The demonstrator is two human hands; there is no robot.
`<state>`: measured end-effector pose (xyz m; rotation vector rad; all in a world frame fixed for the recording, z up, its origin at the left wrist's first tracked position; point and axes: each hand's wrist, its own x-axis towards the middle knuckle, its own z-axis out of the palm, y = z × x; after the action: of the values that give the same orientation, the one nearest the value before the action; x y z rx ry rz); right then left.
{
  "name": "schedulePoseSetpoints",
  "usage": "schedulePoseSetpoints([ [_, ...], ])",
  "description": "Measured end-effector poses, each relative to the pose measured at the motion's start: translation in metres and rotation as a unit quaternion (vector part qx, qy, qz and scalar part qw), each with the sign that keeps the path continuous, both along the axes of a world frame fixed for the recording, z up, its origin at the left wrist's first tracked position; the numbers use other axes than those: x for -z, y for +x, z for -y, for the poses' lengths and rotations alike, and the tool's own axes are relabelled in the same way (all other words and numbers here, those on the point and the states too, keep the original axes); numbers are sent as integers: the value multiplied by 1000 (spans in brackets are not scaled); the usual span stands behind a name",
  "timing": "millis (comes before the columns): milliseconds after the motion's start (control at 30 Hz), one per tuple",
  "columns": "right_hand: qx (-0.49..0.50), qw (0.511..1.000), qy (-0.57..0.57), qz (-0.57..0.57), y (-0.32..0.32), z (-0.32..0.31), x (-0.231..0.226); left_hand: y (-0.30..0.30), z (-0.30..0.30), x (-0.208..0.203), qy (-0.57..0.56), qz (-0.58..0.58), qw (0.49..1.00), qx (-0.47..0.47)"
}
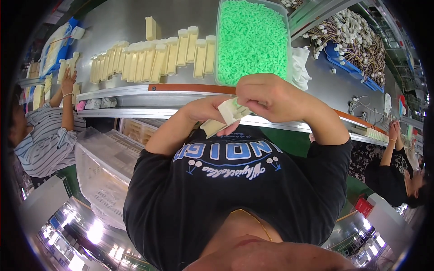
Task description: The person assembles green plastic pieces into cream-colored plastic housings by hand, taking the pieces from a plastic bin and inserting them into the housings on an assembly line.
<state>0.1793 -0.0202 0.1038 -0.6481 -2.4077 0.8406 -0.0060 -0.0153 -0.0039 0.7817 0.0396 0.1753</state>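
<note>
Factory assembly line. Long metal workbench (pixel 135 18) with rows of cream plastic housings (pixel 153 58), a clear bin of small green plastic parts (pixel 251 40), and a blue tray of wire harnesses (pixel 348 31). 2 other workers (pixel 40 131) sit along the same bench. Bagged parts trays (pixel 104 167) stacked under it.

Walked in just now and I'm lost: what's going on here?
A person in a black T-shirt holds a cream plastic part between the left hand and the right hand, close to a metal bench. A bin of green pieces and a row of cream parts sit on it.
</note>
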Motion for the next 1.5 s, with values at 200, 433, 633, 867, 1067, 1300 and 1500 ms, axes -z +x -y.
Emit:
schedulePoseSetpoints([
  [200, -30, 997, -68, 8, -2, -7, -4, 7, -2, 3, -43, 115, 990, 76],
  [433, 172, 978, -35, -116, -10, 15, 30, -2, -3, -20, 20, -63, 983, -171],
  [633, 185, 962, -44, -194, -24, 12, 43, -4, -11, -32, 80, -111, 947, -290],
  [867, 270, 945, -19, -184, 10, -12, 56, -30, 9, 22, 234, -316, 721, -570],
  [1067, 371, 916, -13, -153, 32, -3, 113, -3, 57, 31, 364, -379, 623, -580],
  [1300, 371, 913, -40, -167, 23, 1, 134, -9, 44, -3, 514, -525, 623, -268],
  [1500, 377, 907, -70, -176, 24, -1, 138, -10, 19, -3, 578, -503, 633, -111],
])
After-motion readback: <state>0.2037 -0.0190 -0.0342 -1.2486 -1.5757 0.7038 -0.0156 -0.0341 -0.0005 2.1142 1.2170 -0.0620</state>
